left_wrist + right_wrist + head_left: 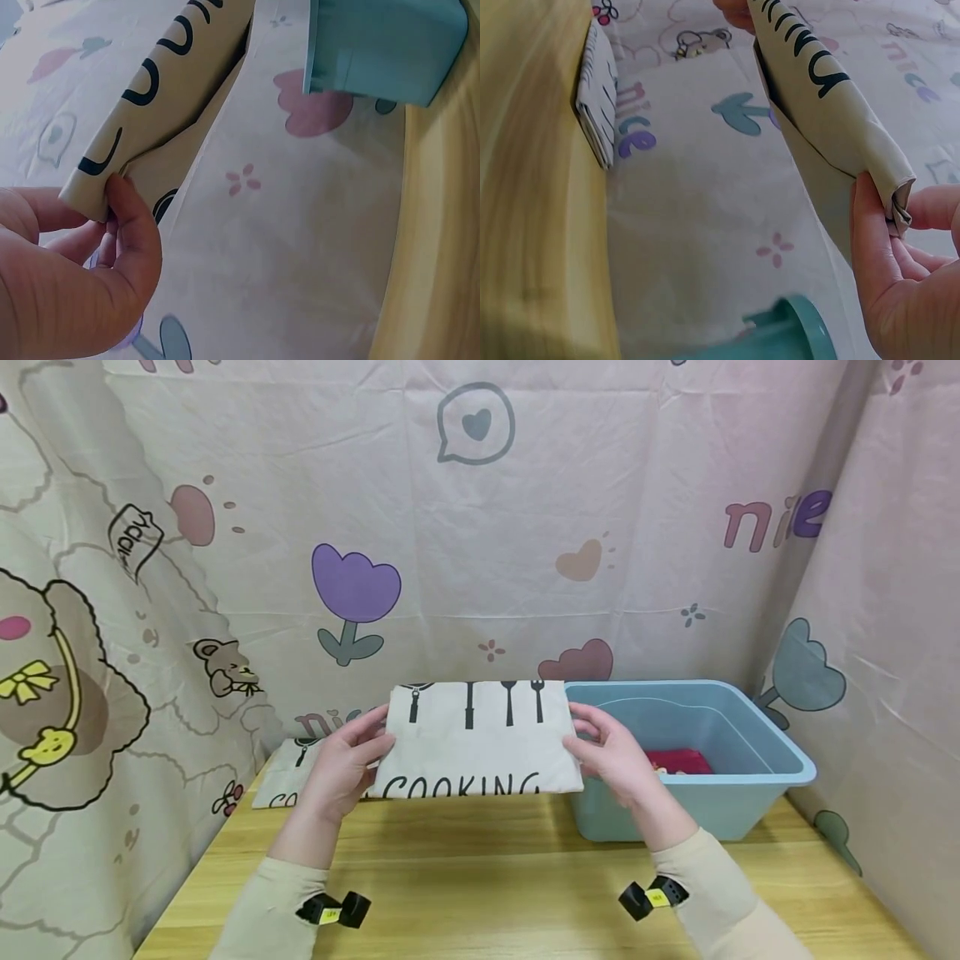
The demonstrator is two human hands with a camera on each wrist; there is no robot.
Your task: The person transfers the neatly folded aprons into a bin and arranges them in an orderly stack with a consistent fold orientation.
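A folded cream cloth (480,739) printed with black utensils and the word COOKING hangs in the air above the wooden table (480,877). My left hand (348,764) pinches its left edge and my right hand (607,752) pinches its right edge. In the left wrist view my thumb (131,225) presses the folded corner of the cloth (157,97). The right wrist view has my fingers (874,247) holding the rolled edge of the cloth (832,112).
A blue plastic bin (697,760) stands at the right with something red (678,762) inside. Another folded printed cloth (288,772) lies on the table at the back left, also seen as the folded stack (600,90). Patterned fabric (480,527) walls the space.
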